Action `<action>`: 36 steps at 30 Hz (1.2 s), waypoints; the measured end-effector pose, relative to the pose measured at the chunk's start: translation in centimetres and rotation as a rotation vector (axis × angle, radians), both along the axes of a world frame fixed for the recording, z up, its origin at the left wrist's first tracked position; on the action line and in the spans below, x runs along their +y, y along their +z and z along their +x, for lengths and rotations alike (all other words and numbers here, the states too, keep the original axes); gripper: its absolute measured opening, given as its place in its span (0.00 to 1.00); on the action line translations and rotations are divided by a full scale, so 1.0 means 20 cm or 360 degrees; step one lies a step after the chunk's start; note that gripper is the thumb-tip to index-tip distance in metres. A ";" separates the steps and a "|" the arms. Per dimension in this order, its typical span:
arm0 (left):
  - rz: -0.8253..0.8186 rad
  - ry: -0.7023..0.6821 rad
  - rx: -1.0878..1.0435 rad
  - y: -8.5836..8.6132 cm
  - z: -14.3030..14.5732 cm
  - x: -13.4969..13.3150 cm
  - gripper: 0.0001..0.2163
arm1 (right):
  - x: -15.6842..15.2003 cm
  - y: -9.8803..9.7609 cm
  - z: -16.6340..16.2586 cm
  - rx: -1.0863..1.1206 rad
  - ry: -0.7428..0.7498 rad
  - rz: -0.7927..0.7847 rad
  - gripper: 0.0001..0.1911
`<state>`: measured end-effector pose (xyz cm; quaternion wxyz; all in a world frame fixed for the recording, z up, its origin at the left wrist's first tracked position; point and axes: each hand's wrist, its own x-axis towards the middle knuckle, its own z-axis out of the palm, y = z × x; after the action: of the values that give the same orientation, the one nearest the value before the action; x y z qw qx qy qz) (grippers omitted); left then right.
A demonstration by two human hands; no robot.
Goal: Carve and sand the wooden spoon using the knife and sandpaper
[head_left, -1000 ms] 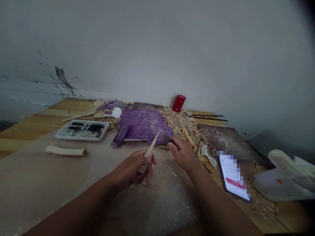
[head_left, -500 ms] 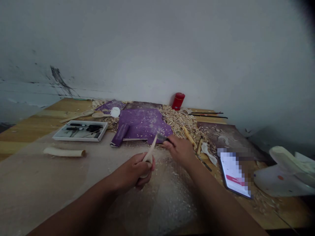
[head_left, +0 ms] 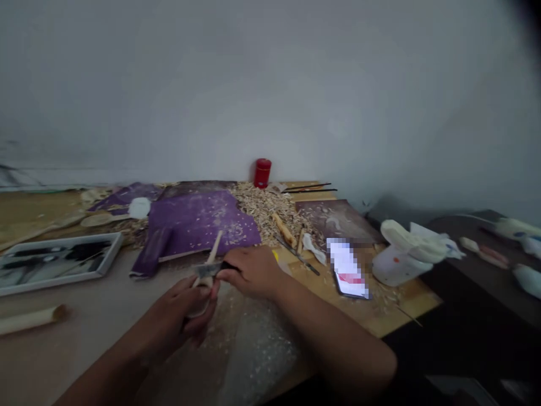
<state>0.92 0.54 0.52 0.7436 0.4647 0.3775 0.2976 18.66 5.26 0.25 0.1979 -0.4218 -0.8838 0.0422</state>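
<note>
My left hand (head_left: 186,310) is closed around the wide end of a pale wooden spoon (head_left: 215,246), whose thin handle points away from me. The fingers hide most of the bowl. In my right hand (head_left: 256,272) is a knife (head_left: 208,269), gripped by its dark handle. Its blade lies across the spoon where the handle meets the bowl, close to my left thumb. Beyond both hands lies a purple sheet (head_left: 194,217) sprinkled with wood shavings, its near left corner rolled up.
Wood shavings (head_left: 264,211) are heaped by a red canister (head_left: 262,173). At left are a white tray of tools (head_left: 110,256), a wooden stick (head_left: 31,320) and another wooden spoon (head_left: 99,220). A lit phone (head_left: 344,268) and a white container (head_left: 397,268) stand at right.
The view has swung to the right. My right hand has drawn the knife back along the spoon, from the handle's tip to near my left hand.
</note>
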 end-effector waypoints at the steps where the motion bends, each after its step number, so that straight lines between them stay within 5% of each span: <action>1: -0.0003 -0.0063 -0.0047 0.00 0.00 0.00 0.06 | 0.02 0.01 0.02 0.0004 -0.0117 0.0015 0.23; 6: 0.0011 -0.0081 0.0006 0.00 0.01 0.02 0.08 | 0.05 0.03 0.10 0.0225 -0.0408 0.0069 0.22; 14: 0.0221 0.0198 0.0271 -0.03 0.02 0.08 0.08 | 0.00 -0.02 0.01 0.0087 -0.0113 0.0026 0.22; 26: 0.0476 0.0301 0.0896 0.02 0.05 0.04 0.07 | -0.05 -0.02 -0.05 -0.0049 0.0103 -0.0054 0.20; 36: 0.0617 0.0451 0.1071 0.04 0.06 0.02 0.04 | -0.07 0.00 -0.05 -0.0098 -0.0032 0.0001 0.23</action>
<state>2.07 0.85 1.30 0.4290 0.6109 0.5969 0.2941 17.64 3.91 0.31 0.1712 -0.4317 -0.8852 0.0271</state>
